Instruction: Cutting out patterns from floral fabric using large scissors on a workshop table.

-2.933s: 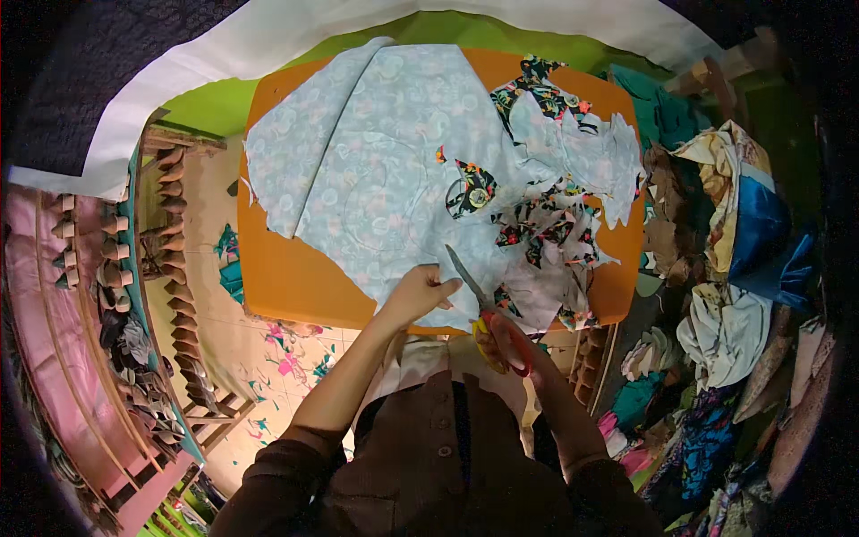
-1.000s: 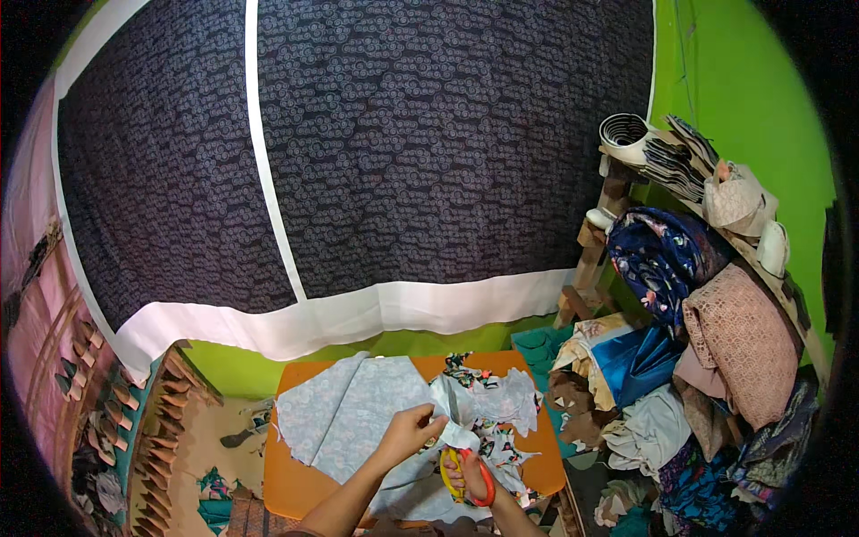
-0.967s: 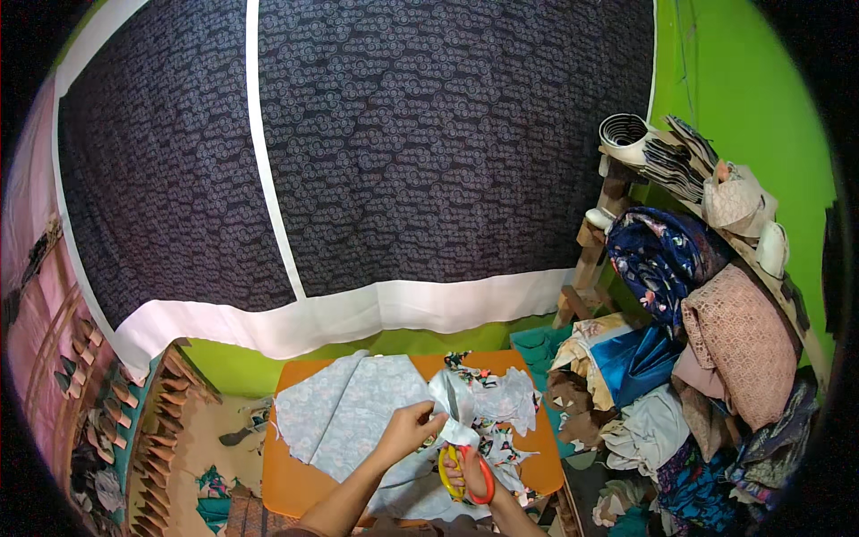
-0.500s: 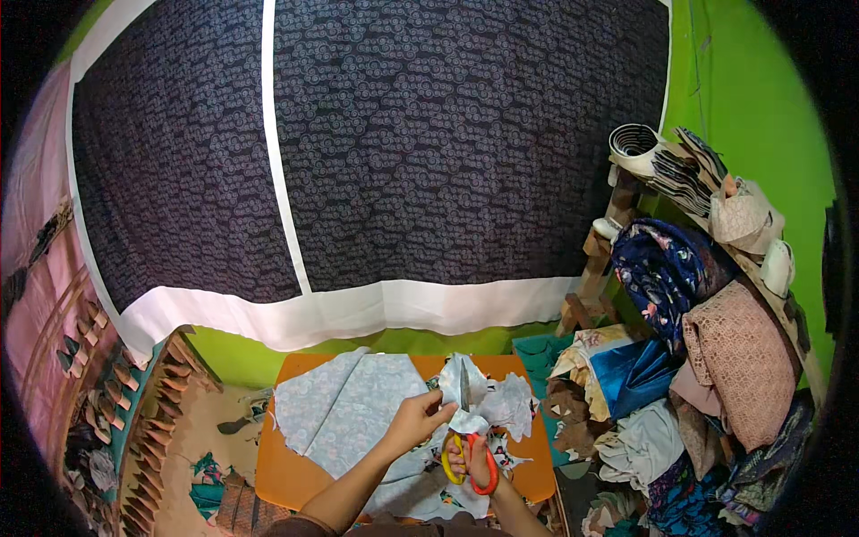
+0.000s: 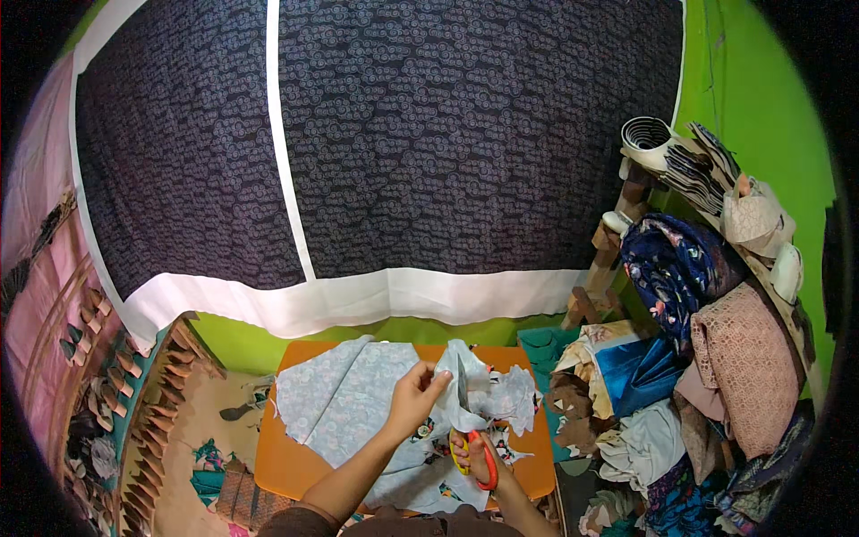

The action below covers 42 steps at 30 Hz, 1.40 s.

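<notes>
My right hand (image 5: 477, 455) is closed round the handles of a pair of scissors (image 5: 489, 472), one loop red and the other yellow. Their blades point away from me into a small pale piece of cloth (image 5: 463, 417), which partly hides them. Between its thumb and fingers, my left hand (image 5: 415, 403) pinches the left side of that cloth, holding it raised. Beneath both hands, a large pale blue-grey patterned cloth (image 5: 353, 403) lies spread over the orange table (image 5: 291, 479). Ragged cloth scraps (image 5: 512, 398) lie right of the scissors.
At the right are heaped fabrics, among them a blue satin bundle (image 5: 633, 374) and a beige patterned roll (image 5: 747, 358). A curved rack of pointed shoe-like forms (image 5: 148, 438) stands at the left. Dark patterned cloth (image 5: 474, 143) hangs behind the table.
The scissor handles have come closer together. The pinched cloth has shifted slightly, and the whole view has moved a little; both hands keep their holds.
</notes>
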Each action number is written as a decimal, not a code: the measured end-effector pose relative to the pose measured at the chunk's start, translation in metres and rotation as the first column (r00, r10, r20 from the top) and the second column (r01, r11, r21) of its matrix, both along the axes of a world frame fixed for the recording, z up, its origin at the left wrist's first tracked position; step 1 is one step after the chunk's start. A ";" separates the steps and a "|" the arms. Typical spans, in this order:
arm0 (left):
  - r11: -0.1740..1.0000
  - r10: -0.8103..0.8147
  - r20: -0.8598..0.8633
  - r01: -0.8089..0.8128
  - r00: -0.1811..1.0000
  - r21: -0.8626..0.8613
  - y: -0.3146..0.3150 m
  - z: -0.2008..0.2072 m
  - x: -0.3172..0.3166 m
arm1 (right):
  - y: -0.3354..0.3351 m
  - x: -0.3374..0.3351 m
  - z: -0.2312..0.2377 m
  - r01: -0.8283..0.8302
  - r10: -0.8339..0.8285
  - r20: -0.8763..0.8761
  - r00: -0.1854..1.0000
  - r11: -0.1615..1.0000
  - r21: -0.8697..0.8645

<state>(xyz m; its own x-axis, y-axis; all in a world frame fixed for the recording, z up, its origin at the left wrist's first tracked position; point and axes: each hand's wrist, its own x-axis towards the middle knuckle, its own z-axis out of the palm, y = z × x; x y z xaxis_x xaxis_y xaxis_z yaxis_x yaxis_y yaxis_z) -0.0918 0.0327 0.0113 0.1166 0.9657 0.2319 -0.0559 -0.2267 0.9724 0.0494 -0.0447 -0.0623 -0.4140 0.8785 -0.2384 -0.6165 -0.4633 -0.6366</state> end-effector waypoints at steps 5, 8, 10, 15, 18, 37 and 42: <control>0.998 0.065 0.140 -0.065 0.988 -0.002 -0.011 -0.003 0.008 | -0.003 -0.009 0.004 -0.031 -0.017 0.183 0.983 0.966 0.257; 0.997 0.075 0.127 -0.076 0.989 0.000 -0.012 -0.002 0.010 | 0.001 -0.007 -0.005 -0.029 0.030 -0.006 1.000 0.990 0.140; 0.996 0.089 0.113 -0.091 0.990 0.014 -0.011 -0.001 0.010 | 0.002 -0.007 -0.005 -0.033 0.038 -0.174 0.984 0.999 0.032; 0.995 0.094 0.026 -0.094 0.995 0.013 -0.006 -0.002 0.008 | 0.004 -0.002 -0.004 -0.082 0.076 -0.210 0.975 0.996 -0.020; 0.998 0.055 0.048 -0.055 0.997 -0.010 -0.001 -0.006 0.004 | 0.006 -0.004 0.005 -0.098 0.098 -0.232 0.968 0.995 0.011; 0.986 0.074 -0.017 -0.075 0.997 -0.150 -0.012 0.005 0.008 | -0.002 0.000 -0.026 -0.045 0.001 0.179 0.984 0.969 0.241; 0.992 0.069 -0.066 -0.075 0.995 -0.099 -0.014 0.002 0.009 | 0.002 0.009 -0.045 -0.091 0.075 -0.200 0.977 0.993 -0.071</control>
